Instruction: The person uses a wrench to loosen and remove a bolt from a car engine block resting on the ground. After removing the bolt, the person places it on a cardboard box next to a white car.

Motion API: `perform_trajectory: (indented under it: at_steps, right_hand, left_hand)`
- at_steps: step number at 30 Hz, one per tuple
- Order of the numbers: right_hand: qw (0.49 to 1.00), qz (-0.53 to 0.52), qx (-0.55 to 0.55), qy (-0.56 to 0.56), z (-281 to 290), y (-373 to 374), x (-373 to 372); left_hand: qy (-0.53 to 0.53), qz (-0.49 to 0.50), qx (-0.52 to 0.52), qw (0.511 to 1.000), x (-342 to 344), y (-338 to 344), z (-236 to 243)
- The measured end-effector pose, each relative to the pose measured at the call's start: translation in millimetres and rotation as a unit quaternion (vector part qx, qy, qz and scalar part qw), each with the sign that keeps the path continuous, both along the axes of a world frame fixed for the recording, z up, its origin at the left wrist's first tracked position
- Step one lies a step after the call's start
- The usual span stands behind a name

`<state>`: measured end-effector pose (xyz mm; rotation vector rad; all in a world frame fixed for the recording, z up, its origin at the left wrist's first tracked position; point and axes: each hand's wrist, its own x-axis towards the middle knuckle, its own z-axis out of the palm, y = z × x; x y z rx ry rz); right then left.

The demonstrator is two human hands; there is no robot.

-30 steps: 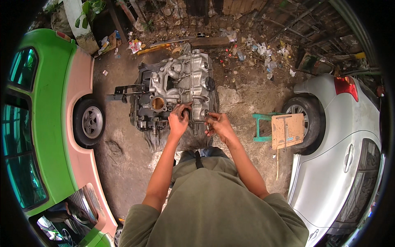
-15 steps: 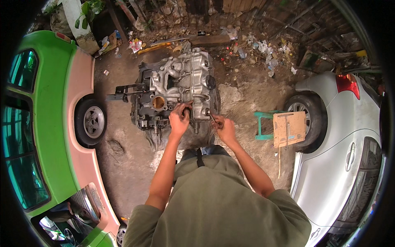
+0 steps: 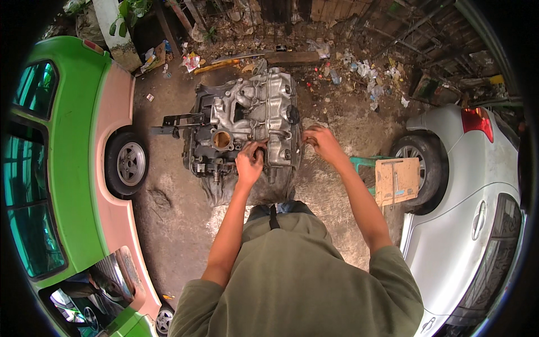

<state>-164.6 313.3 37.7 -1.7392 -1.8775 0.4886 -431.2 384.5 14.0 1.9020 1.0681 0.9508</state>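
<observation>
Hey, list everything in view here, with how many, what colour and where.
Engine: 1, silver and dark, centre
Vehicle: 1, green and pinkish, left
Car: 1, silver, right
Stool: 1, green, left of the car
Board: 1, brown, over the stool
Litter: many pieces, mixed colours, mostly upper right
Plank: 1, brown, beyond the engine
Strip: 1, yellow, left of the plank
Post: 1, pale, upper left
Shirt: 1, olive, lower centre
Forearms: 2, bare, above the shirt
Left grip: 1, bare, at the engine's near end
Right grip: 1, bare, by the engine's right side
</observation>
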Motion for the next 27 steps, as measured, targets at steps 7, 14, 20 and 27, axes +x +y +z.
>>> perform_trajectory:
  at_steps: [7, 14, 20, 27]
  right_hand:
    - [0.917, -0.182, -0.101, 0.340, -27.4, -66.3, -40.7]
    - [0.860, -0.209, -0.150, 0.441, -37.7, -87.0, -98.9]
    - [0.882, -0.218, -0.143, 0.393, -19.3, -73.8, -110.9]
    - [0.916, -0.219, -0.143, 0.304, -1.2, -67.2, -116.4]
  left_hand:
    - [-0.005, -0.001, 0.008, 1.000, 1.0, 1.3, 0.0]
    - [0.010, 0.001, 0.007, 1.000, 1.2, 1.3, 2.0]
    - [-0.012, -0.020, 0.004, 1.000, -1.0, 2.3, 2.2]
    - [-0.003, -0.032, 0.013, 0.999, -4.1, 3.3, -0.1]
